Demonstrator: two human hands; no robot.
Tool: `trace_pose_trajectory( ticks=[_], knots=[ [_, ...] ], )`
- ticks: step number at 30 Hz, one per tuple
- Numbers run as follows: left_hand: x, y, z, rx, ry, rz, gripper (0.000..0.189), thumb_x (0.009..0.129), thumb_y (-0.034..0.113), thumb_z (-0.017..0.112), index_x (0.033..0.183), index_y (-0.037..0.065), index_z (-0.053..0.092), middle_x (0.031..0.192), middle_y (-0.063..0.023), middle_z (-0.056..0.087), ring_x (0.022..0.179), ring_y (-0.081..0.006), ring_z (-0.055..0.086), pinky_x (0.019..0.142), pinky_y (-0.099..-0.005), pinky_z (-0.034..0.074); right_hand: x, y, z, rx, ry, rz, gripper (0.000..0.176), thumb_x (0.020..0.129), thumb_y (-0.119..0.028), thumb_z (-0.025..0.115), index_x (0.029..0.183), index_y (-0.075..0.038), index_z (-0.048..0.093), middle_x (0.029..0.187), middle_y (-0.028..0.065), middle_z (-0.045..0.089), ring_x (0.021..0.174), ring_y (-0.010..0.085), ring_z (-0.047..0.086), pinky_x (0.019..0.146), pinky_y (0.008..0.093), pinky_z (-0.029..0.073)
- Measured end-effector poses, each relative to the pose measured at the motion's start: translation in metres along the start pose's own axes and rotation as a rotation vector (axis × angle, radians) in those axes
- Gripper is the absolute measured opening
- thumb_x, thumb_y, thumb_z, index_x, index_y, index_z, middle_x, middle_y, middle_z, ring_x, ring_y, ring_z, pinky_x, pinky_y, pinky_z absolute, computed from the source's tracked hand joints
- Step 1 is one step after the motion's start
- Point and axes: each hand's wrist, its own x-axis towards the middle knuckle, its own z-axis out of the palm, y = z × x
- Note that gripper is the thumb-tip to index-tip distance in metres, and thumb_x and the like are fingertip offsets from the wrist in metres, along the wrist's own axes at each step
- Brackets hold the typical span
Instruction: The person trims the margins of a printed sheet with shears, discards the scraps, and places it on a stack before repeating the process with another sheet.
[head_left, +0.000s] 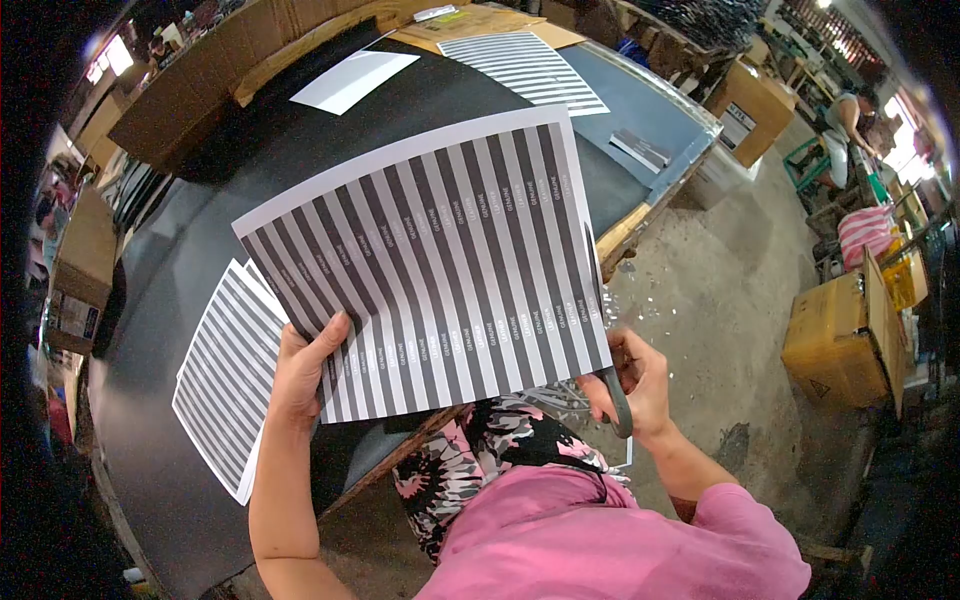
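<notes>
A large sheet printed with black and white stripes is held up over the table's front edge. My left hand grips its lower left part, thumb on top and fingers underneath. At the sheet's lower right corner, my right hand is closed around the dark handles of a pair of scissors. The blades are mostly hidden by the sheet, close to its right edge. A narrow white strip hangs below the scissors.
More striped sheets lie on the dark table at left, another striped sheet at the back. A white sheet is near a long cardboard box. Paper scraps litter the floor by a carton. A person works far right.
</notes>
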Motion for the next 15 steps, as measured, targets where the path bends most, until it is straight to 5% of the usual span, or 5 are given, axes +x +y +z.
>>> trace_pose_trajectory(
  ticks=[15],
  knots=[
    [-0.0006,0.0005,0.0023,0.022,0.027,-0.011,0.028,0.076,0.017,0.068,0.095,-0.003,0.060,0.084,-0.0126,0.064,0.070,-0.0139,0.062,0.062,-0.0237,0.051,-0.0008,0.0059,-0.0001,-0.033,0.037,-0.006,0.026,0.067,-0.008,0.071,0.086,0.001,0.056,0.059,-0.0009,0.053,0.050,0.0026,0.046,0.044,0.0180,0.032]
  ],
)
